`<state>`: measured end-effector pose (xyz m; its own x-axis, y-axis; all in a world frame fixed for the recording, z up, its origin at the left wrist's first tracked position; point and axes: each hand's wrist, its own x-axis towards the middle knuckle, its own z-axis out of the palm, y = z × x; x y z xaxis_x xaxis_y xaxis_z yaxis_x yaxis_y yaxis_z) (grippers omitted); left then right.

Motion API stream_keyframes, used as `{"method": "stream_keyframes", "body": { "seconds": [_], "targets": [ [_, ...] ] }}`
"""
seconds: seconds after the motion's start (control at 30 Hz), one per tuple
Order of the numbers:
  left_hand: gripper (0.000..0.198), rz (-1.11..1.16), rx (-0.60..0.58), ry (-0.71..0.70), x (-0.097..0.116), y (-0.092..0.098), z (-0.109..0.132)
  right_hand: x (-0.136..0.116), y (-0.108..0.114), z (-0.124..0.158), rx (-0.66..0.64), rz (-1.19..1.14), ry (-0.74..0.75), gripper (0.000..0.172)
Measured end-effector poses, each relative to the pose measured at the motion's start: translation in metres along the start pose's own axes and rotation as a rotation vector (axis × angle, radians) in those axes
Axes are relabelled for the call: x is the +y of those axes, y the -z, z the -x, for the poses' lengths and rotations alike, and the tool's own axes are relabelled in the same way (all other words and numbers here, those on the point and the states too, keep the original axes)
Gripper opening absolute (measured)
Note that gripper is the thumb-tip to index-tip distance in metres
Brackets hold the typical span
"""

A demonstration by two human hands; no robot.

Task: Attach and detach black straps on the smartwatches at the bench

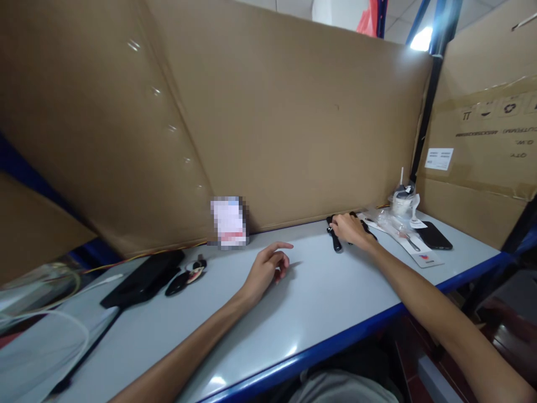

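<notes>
My left hand (268, 265) is at the middle of the table, its index finger stretched out and the others loosely curled, with nothing in it. Farther right, by the back wall, my right hand (351, 228) reaches down over a black object with a short handle-like part (335, 240). Its fingers are bent onto this object and cover much of it, so I cannot make out its kind. More black parts show on the far side of that hand. Right of it lies a printed white card (425, 258) with clear plastic wrapping (388, 218) and a black phone (435, 235).
A blurred-out upright panel (229, 222) leans at the back. Left of it are a key bunch with a black fob (178, 284), a black box (145, 278) with a cable and white cords. A bagged cup (403, 201) stands back right. Cardboard (293, 112) walls the table (327, 302), edged in blue.
</notes>
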<state>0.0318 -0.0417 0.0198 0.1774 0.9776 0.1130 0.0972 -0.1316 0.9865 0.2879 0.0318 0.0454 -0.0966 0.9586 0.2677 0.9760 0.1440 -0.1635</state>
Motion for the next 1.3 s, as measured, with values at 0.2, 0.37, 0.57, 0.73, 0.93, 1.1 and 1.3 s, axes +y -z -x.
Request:
{"method": "stream_keyframes", "body": {
  "seconds": [0.2,0.37,0.57,0.73,0.93,1.1,1.3],
  "targets": [
    [0.042,-0.008,0.033,-0.021,-0.001,0.003,-0.005,-0.032,-0.018,0.011,-0.085,0.03,0.063,0.028],
    [0.031,-0.338,0.142,-0.147,-0.011,0.017,-0.017,-0.046,-0.019,0.01,-0.149,-0.23,0.134,0.029],
    [0.03,-0.96,0.076,-0.294,-0.02,0.023,-0.019,-0.041,-0.012,0.006,0.048,-0.191,0.125,0.028],
    [0.036,-1.008,-0.023,-0.311,-0.016,0.015,-0.011,-0.047,-0.019,0.017,-0.058,-0.172,0.309,0.03],
    [0.024,-1.013,-0.056,-0.32,-0.017,0.01,-0.01,-0.057,-0.023,0.025,-0.051,-0.189,0.351,0.026],
    [0.027,-1.043,-0.084,-0.347,-0.022,0.014,-0.015,-0.062,-0.027,0.027,-0.042,-0.176,0.387,0.03],
    [0.034,-1.098,-0.075,-0.398,-0.028,0.018,-0.019,-0.061,-0.027,0.029,0.025,-0.094,0.487,0.019]
  ]
}}
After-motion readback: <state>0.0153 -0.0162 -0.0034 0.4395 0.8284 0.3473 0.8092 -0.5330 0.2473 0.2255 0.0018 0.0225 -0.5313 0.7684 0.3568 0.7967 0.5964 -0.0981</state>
